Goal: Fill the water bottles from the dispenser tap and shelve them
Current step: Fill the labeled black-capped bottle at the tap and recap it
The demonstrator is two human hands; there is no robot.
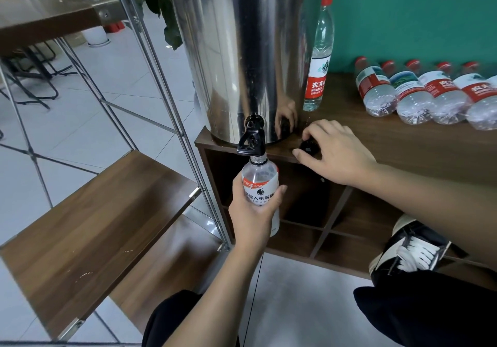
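- Left hand (251, 212) wrapped round open bottle (260, 182), held upright, mouth just under black tap (251, 138) of steel dispenser (242, 50).
- Right hand (333, 153) resting on cabinet (403, 142) top at front edge, fingers curled over small black cap (309, 146) — grip on it partly hidden.
- Dispenser standing at cabinet's left corner; one capped bottle (320, 50) upright just beside it.
- Five capped bottles (419, 93) lying in a row toward right edge — red caps pointing to the wall.

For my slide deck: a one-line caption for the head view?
Left hand holds an uncapped bottle under the dispenser tap; right hand grips its black cap.
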